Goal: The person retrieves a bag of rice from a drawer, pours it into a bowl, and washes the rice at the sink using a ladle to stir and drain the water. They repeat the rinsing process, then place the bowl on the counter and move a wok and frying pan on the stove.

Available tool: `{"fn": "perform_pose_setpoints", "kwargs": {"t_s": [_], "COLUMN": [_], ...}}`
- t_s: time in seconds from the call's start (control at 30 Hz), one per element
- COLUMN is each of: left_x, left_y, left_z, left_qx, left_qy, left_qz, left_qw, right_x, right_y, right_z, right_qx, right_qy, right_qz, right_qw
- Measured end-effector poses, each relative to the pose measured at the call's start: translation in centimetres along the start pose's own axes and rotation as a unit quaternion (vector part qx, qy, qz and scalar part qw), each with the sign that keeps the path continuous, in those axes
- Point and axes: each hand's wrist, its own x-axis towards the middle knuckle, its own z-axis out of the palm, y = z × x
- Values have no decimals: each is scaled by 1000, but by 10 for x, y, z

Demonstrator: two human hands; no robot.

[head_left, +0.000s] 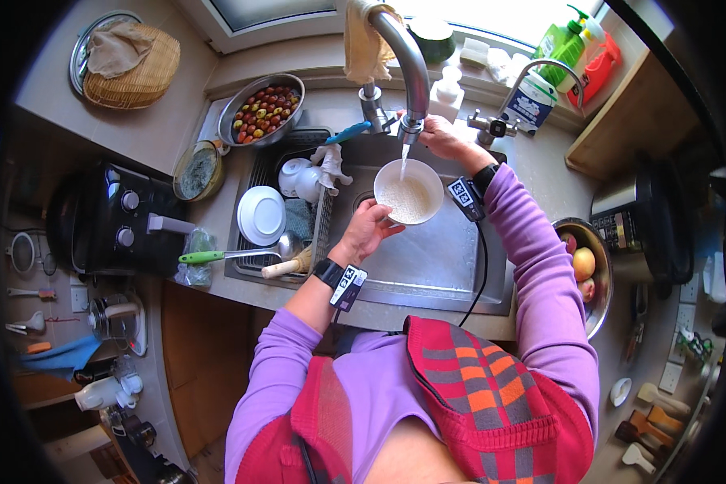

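My left hand (363, 226) grips a white bowl (418, 206) of rice grains from the lower left, over the steel sink (427, 266). Water runs into the bowl from the tall curved tap (414, 64), which has a beige cloth hung over it. My right hand (442, 139) reaches behind the spout to the tap handle (390, 118), its fingers closed there and partly hidden. Left of the bowl is a drying rack (319, 242) with white dishes (260, 211), a green-handled ladle and a brush.
Red fruit fills a steel bowl (264, 113) at back left. A glass bowl (195, 171) and black appliance (121, 226) are at left; a basket tray (137, 73) is beyond. Soap bottles (565, 56) line the sill. A fruit bowl (598, 306) and black appliance (645, 226) are at right.
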Motion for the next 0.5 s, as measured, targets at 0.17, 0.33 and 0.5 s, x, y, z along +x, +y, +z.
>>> {"fn": "perform_pose_setpoints", "kwargs": {"t_s": [0.17,0.33,0.5], "left_x": [17,34,31], "left_y": [-1,1,-8], "left_z": [-4,-1,2], "left_qx": [9,0,13], "left_qy": [-6,-2,-7], "left_qz": [10,22,6], "left_qw": [1000,1000,1000], "right_x": [-42,-87,-105], "right_y": [-13,-11,-9], "right_z": [-13,-8,8], "right_qx": [20,-2,-2], "right_qy": [94,89,55], "right_qz": [83,142,227], "right_qw": [992,986,972]}}
